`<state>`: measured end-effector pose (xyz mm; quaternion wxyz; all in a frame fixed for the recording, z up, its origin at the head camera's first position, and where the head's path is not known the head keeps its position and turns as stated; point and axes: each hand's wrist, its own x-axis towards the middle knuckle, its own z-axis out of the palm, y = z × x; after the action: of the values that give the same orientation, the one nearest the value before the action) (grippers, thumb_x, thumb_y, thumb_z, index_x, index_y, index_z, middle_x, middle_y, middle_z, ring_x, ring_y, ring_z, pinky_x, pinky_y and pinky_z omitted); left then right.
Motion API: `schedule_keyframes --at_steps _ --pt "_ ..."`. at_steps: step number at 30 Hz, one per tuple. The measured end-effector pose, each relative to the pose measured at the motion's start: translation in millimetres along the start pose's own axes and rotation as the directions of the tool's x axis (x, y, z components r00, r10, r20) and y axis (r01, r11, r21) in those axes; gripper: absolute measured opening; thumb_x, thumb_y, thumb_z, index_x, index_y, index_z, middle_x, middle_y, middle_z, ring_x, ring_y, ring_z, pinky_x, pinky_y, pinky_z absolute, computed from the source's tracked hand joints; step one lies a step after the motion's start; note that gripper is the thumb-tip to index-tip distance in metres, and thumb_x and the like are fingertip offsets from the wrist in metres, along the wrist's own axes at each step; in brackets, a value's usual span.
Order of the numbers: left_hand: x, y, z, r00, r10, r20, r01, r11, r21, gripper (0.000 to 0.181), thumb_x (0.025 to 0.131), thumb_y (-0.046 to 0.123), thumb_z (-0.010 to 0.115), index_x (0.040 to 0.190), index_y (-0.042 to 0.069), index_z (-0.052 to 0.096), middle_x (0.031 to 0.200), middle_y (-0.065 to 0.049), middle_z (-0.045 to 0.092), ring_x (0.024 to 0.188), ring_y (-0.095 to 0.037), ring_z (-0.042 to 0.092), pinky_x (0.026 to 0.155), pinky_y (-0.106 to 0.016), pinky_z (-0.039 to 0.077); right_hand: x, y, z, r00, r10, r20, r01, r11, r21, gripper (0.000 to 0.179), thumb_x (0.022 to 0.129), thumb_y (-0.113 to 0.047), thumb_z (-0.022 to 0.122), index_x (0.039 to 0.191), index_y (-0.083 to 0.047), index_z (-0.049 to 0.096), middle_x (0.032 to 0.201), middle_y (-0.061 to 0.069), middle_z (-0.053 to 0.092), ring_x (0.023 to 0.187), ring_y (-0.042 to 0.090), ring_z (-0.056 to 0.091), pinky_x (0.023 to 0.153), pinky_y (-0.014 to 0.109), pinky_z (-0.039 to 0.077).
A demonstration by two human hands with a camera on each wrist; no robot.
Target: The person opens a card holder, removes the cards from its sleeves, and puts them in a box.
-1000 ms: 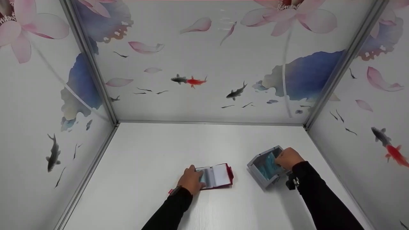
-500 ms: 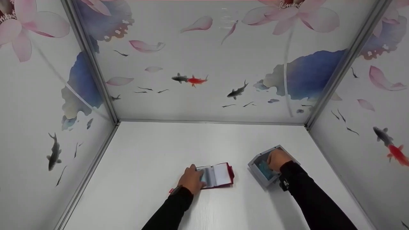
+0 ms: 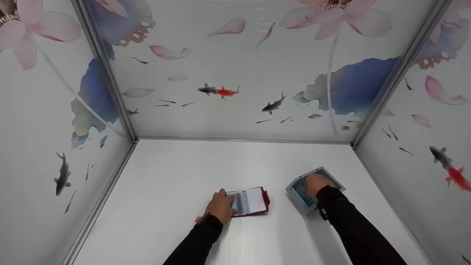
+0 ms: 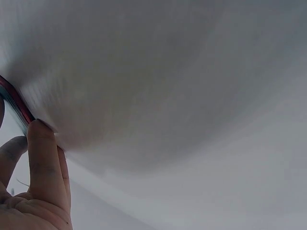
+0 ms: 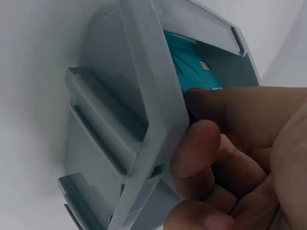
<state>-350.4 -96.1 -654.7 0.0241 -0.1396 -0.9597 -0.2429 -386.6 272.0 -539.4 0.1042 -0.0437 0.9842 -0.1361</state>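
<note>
My left hand (image 3: 220, 207) grips the left edge of a small red card holder (image 3: 254, 200), thumb on its clear sleeves. The holder lies spread on the white table; its thin red edge shows beside my fingers (image 4: 43, 165) in the left wrist view. My right hand (image 3: 317, 185) reaches into a grey plastic bin (image 3: 293, 194), knuckles up. In the right wrist view, a teal bank card (image 5: 194, 62) with a gold chip leans inside the bin. My curled thumb and index finger pinch at its near end, where the thumb covers part of it.
The white tabletop (image 3: 176, 176) carries the holder left of the bin. Printed white panels (image 3: 235, 121) with grey metal frames enclose its back and both sides. The bin's raised rim (image 5: 148, 62) stands close around my right hand.
My right hand has moved left and deeper into the bin, covering more of the teal card in the head view. My left hand and the card holder have stayed put.
</note>
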Motion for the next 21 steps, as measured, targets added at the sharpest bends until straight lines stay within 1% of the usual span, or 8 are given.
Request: schedule_keyframes --at_steps 2,4,6,8,12,16,21 --pt "-0.1 -0.2 0.2 1.0 -0.001 0.005 0.001 1.0 -0.001 0.054 0.1 0.027 0.089 0.147 0.003 0.075 0.136 -0.023 0.064 0.121 -0.037 0.063 0.098 -0.05 0.06 1.4 0.2 1.6 1.0 0.009 0.0 -0.009 1.0 0.008 0.028 0.101 0.007 0.068 0.075 -0.005 0.071 0.075 0.006 0.071 0.067 0.019 0.06 0.06 0.032 0.054" --pt "-0.3 -0.3 0.1 1.0 0.001 0.007 -0.001 1.0 -0.008 0.054 0.1 0.026 0.09 0.147 0.003 0.075 0.136 -0.023 0.064 0.121 -0.037 0.063 0.098 -0.05 0.06 2.9 0.9 3.5 1.0 0.021 0.001 -0.021 1.0 0.021 0.042 0.101 0.007 0.064 0.064 -0.013 0.058 0.066 0.001 0.06 0.061 0.017 0.052 0.056 0.029 0.047" --pt "-0.3 -0.4 -0.1 1.0 0.003 0.007 -0.003 1.0 -0.008 0.054 0.1 0.026 0.09 0.146 0.003 0.076 0.136 -0.024 0.064 0.12 -0.038 0.064 0.097 -0.051 0.061 4.7 2.7 5.8 1.0 0.029 0.003 -0.029 0.999 0.037 0.051 0.101 0.007 0.062 0.06 -0.019 0.046 0.061 -0.003 0.05 0.057 0.015 0.046 0.053 0.027 0.042" --pt "0.0 -0.8 0.2 1.0 0.006 0.004 -0.006 1.0 0.0 0.054 0.099 0.027 0.09 0.146 0.003 0.076 0.137 -0.024 0.064 0.12 -0.038 0.064 0.097 -0.051 0.061 6.0 4.6 7.8 0.999 0.038 0.006 -0.039 0.998 0.051 0.056 0.1 0.007 0.06 0.058 -0.023 0.037 0.058 -0.006 0.043 0.055 0.013 0.043 0.052 0.027 0.039" --pt "0.2 -2.0 1.7 1.0 0.007 -0.005 -0.007 1.0 0.006 0.054 0.099 0.027 0.091 0.145 0.004 0.076 0.137 -0.024 0.064 0.12 -0.038 0.064 0.096 -0.052 0.061 7.2 7.1 9.7 0.999 0.032 0.003 -0.032 0.998 0.058 0.056 0.099 0.005 0.06 0.059 -0.024 0.034 0.056 -0.008 0.037 0.053 0.012 0.039 0.051 0.027 0.037" --pt "-0.9 -1.6 2.1 1.0 0.0 -0.002 0.0 1.0 0.004 0.055 0.099 0.027 0.091 0.146 0.004 0.076 0.136 -0.023 0.064 0.12 -0.037 0.064 0.096 -0.05 0.061 6.1 6.9 8.7 1.0 0.028 0.0 -0.028 0.997 0.07 0.054 0.098 0.005 0.059 0.059 -0.023 0.034 0.056 -0.008 0.035 0.053 0.012 0.037 0.051 0.027 0.036" --pt "-2.9 4.6 -5.0 1.0 0.004 0.001 -0.004 1.0 0.029 0.053 0.098 0.026 0.092 0.144 0.004 0.077 0.128 -0.019 0.064 0.115 -0.034 0.064 0.092 -0.046 0.061 4.7 7.7 7.9 1.0 0.015 0.006 -0.015 0.997 0.081 0.049 0.099 0.003 0.059 0.062 -0.022 0.039 0.058 -0.007 0.04 0.055 0.013 0.041 0.053 0.027 0.039"
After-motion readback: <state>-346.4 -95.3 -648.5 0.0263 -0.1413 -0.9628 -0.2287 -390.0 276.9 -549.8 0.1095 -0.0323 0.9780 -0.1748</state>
